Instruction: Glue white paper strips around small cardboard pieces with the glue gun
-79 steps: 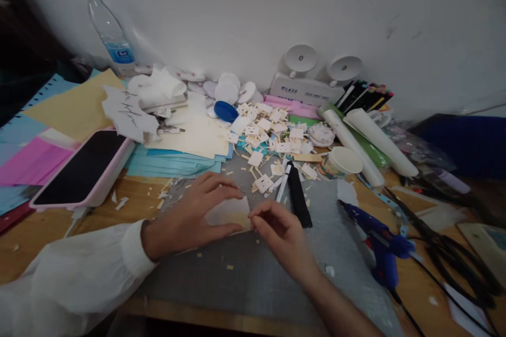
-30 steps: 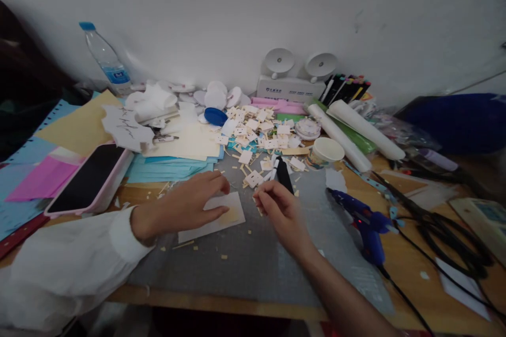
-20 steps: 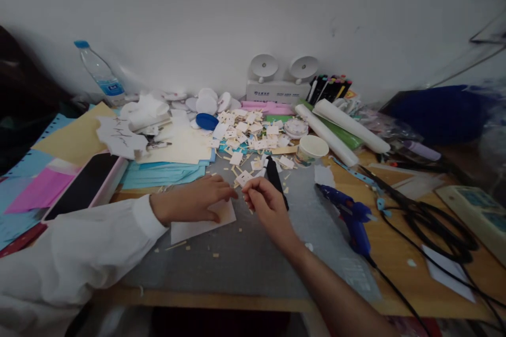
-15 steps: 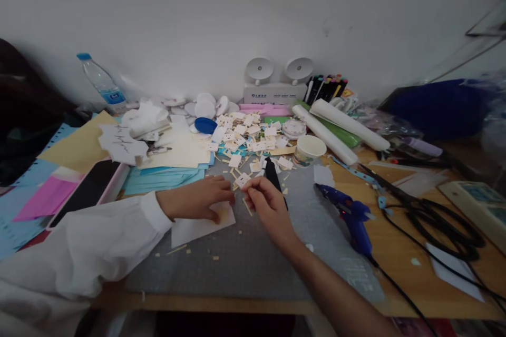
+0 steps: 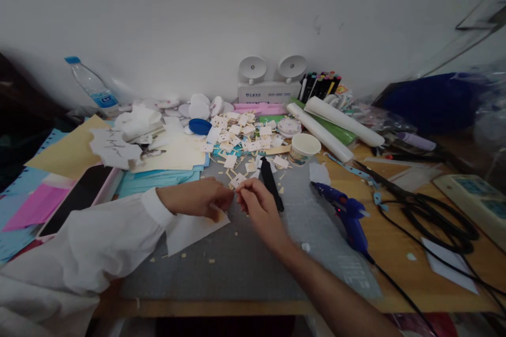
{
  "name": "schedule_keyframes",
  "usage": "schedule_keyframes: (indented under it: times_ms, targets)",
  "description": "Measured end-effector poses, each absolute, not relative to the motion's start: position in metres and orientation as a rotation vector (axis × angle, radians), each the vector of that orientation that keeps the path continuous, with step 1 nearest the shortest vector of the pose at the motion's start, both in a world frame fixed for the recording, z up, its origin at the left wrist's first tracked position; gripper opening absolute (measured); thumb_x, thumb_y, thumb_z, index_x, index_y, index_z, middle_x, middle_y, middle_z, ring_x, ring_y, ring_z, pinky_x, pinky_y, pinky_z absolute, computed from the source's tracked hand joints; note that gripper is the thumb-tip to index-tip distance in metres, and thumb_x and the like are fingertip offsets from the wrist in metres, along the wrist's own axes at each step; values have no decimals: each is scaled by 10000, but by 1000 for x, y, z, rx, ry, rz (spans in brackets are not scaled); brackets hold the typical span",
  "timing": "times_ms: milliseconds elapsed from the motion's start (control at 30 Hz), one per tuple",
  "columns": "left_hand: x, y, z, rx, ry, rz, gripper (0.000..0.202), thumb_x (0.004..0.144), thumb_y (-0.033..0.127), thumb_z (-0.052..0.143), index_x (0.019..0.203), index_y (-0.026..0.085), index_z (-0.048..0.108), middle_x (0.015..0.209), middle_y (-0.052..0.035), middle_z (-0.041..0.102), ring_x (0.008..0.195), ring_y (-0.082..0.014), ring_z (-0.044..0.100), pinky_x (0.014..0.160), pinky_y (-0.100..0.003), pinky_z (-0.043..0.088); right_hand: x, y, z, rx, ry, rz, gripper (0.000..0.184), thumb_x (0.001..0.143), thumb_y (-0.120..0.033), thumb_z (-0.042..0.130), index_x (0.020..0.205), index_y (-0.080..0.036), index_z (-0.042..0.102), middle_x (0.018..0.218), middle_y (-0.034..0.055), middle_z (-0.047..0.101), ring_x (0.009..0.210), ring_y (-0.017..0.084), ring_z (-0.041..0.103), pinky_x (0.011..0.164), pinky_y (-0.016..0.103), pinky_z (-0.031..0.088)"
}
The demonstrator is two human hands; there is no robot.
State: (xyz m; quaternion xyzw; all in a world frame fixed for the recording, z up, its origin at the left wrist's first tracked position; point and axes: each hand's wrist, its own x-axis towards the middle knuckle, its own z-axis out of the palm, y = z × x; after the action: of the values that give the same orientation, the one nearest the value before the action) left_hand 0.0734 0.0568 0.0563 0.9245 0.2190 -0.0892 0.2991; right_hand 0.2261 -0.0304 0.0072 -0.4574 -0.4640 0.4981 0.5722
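My right hand [image 5: 261,211] pinches a small cream paper figure [image 5: 237,180] with a face drawn on its square body and thin strip limbs. My left hand [image 5: 200,197], in a white sleeve, has its fingers curled close to the right fingertips. What those left fingers hold, if anything, is hidden. Partly under the left hand lies a white paper sheet [image 5: 185,234] with a brownish patch. Beyond both hands is a pile of similar paper figures [image 5: 253,145]. A black pen-like tool [image 5: 272,184] rests just behind my right hand.
A blue glue gun [image 5: 348,216] with a cable lies right on the grey cutting mat [image 5: 253,274]. Near it are a paper cup [image 5: 305,147], white rolls [image 5: 320,131] and black-handled scissors [image 5: 443,226]. To the left are a phone [image 5: 79,200], blue sheets [image 5: 158,181] and a bottle [image 5: 90,84].
My left hand has drawn its spread fingers together and come up to the right fingertips. My right hand still pinches the paper figure. The whole view has shifted slightly.
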Motion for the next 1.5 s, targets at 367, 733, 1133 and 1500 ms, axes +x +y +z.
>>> schedule_keyframes:
  times_ms: [367, 733, 1133, 1500]
  targets:
    - [52, 30, 88, 1604, 935, 262, 243, 832, 408, 604, 839, 173, 543, 742, 27, 528, 642, -108, 483, 559, -203, 368, 224, -36, 13, -923, -1128, 1402, 220, 759, -363, 603, 877, -223, 482, 849, 2, 549, 734, 135, 526, 627, 248, 420]
    - [45, 6, 77, 1265, 1003, 308, 278, 813, 401, 639, 956, 171, 574, 809, -6, 580, 660, -110, 522, 546, -197, 390, 226, -41, 13, -897, -1246, 1688, 259, 816, -431, 584, 787, -174, 567, 630, -34, 504, 512, 71, 435, 429, 167, 318]
    - [31, 15, 27, 1476, 997, 368, 250, 738, 325, 689, 845, 170, 525, 777, 14, 574, 724, -139, 558, 631, -243, 441, 218, -32, -5, -1304, -1461, 1300, 159, 817, -269, 568, 716, -163, 631, 656, -6, 578, 600, 113, 498, 482, 200, 360]
    - [16, 14, 10, 1560, 1065, 368, 259, 771, 403, 638, 784, 162, 545, 633, 51, 456, 567, -95, 442, 506, -196, 357, 216, -33, -13, -1339, -1581, 1296, 208, 857, -297, 526, 739, -179, 650, 616, -7, 598, 554, 117, 509, 460, 207, 349]
